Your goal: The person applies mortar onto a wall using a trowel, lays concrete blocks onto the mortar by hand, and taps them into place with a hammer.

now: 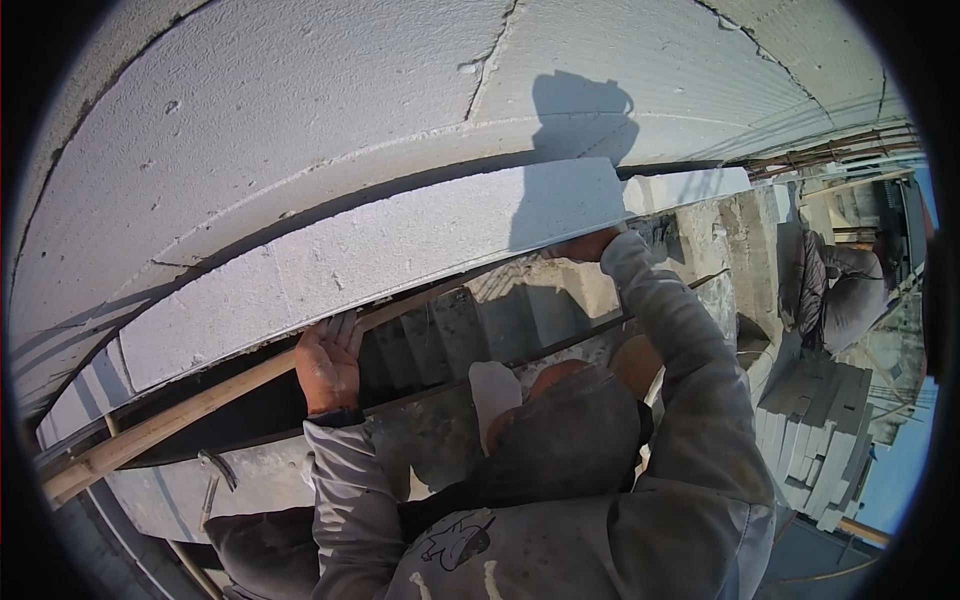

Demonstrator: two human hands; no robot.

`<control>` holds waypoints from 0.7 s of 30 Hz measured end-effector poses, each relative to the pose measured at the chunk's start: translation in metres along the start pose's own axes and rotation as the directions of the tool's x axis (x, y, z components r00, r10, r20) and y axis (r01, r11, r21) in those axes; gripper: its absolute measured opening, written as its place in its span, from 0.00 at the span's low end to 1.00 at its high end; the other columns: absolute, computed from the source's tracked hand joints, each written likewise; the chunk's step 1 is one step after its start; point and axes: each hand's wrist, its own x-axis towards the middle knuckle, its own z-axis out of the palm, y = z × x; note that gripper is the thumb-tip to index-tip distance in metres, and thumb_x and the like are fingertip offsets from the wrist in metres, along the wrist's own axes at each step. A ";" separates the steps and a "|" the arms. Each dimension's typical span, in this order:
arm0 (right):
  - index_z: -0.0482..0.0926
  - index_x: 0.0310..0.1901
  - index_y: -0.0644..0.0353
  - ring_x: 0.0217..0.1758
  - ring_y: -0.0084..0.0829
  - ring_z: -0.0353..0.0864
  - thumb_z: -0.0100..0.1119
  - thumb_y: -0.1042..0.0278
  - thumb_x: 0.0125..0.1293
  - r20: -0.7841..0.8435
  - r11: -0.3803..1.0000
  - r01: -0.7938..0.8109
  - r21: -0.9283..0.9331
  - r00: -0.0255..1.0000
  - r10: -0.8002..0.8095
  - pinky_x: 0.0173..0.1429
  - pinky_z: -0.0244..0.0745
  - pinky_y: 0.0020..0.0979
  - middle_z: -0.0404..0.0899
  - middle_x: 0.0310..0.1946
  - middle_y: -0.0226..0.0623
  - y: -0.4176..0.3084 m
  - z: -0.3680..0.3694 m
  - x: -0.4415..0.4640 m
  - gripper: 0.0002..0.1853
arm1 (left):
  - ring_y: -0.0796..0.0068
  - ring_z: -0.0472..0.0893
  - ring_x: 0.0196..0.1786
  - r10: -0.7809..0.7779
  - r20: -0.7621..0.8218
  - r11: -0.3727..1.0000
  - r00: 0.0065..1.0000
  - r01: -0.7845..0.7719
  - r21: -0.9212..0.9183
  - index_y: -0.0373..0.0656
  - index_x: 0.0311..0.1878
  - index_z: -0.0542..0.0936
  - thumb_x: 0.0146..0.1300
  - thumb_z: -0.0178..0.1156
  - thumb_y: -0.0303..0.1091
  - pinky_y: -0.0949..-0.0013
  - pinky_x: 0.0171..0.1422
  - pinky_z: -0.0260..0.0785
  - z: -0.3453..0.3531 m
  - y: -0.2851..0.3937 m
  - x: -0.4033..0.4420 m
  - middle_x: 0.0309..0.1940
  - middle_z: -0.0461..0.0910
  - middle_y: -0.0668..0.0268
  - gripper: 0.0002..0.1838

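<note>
A long white block (pixel 380 255) lies along a wall of large pale blocks (pixel 320 95), with a dark gap between them. My left hand (pixel 329 365) is palm up at the block's lower edge, its fingers stretched out and their tips under the edge. Near the block's right end, my right hand (pixel 583 245) is at the same lower edge; its fingers are partly hidden beneath the block. A wooden strip (pixel 200 402) runs below the block and passes by my left hand.
A hammer (pixel 213 480) rests on the concrete ledge (pixel 270 470) at lower left. Stacked grey blocks (pixel 818 430) stand at right, below another person (pixel 845 290). Concrete steps (pixel 510 325) descend under the block. A smaller white block (pixel 690 186) continues the row.
</note>
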 end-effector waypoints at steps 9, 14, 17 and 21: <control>0.77 0.52 0.54 0.58 0.47 0.71 0.64 0.43 0.51 0.095 1.000 0.004 -0.006 0.995 -0.004 0.62 0.64 0.44 0.76 0.53 0.45 -0.005 -0.016 0.003 0.30 | 0.51 0.64 0.66 0.048 0.003 0.997 0.999 -0.048 0.067 0.28 0.62 0.60 0.68 0.40 0.39 0.53 0.69 0.56 0.003 -0.002 -0.005 0.63 0.64 0.47 0.26; 0.77 0.52 0.54 0.58 0.47 0.72 0.65 0.43 0.50 0.091 0.999 0.040 0.021 0.995 -0.042 0.62 0.65 0.44 0.76 0.52 0.45 0.007 -0.003 0.007 0.31 | 0.49 0.63 0.67 0.065 0.028 0.990 0.997 -0.068 0.119 0.27 0.62 0.58 0.68 0.39 0.38 0.53 0.70 0.56 0.003 -0.003 -0.004 0.63 0.62 0.46 0.26; 0.77 0.53 0.54 0.58 0.47 0.72 0.65 0.43 0.50 0.153 0.997 0.030 0.072 0.987 -0.041 0.62 0.65 0.43 0.76 0.52 0.45 0.009 -0.005 0.008 0.31 | 0.49 0.62 0.67 0.082 0.054 0.991 0.995 -0.087 0.105 0.27 0.62 0.57 0.68 0.38 0.38 0.52 0.70 0.56 0.003 -0.003 -0.004 0.64 0.61 0.45 0.26; 0.77 0.52 0.54 0.57 0.46 0.72 0.64 0.44 0.51 0.052 0.994 0.077 0.082 0.995 -0.081 0.62 0.65 0.43 0.77 0.52 0.44 0.013 0.002 0.008 0.30 | 0.50 0.66 0.65 0.042 -0.015 0.999 0.999 -0.042 0.013 0.31 0.59 0.64 0.68 0.41 0.36 0.53 0.67 0.60 0.003 -0.001 -0.001 0.63 0.64 0.46 0.22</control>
